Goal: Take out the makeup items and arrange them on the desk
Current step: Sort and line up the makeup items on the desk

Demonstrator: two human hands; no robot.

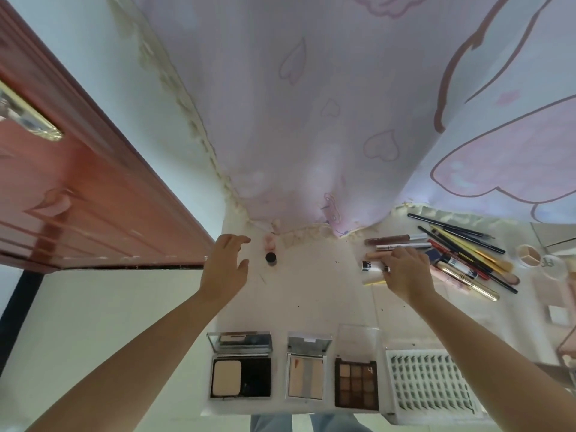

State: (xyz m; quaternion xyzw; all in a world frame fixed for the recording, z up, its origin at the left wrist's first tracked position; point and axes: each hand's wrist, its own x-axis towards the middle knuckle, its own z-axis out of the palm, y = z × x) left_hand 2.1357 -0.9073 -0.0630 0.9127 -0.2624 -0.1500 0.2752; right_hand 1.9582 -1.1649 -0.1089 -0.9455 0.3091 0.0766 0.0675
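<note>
My left hand [226,269] hovers open over the white desk [311,294], just left of a small black-capped bottle [271,258] and a pink item [268,243]. My right hand [405,272] rests on a group of tubes [372,265] at the centre right, with its fingers curled over them. Pencils, brushes and mascaras [461,257] lie fanned out to the right. Along the near edge lie an open powder compact [240,369], a contour palette [307,372], a brown eyeshadow palette [357,385] and a tray of false lashes [430,381].
A pale pink curtain [311,104] hangs down onto the back of the desk. A red wooden door [78,198] stands to the left. Round pots [528,255] sit at the far right. My trouser legs show below the desk's near edge.
</note>
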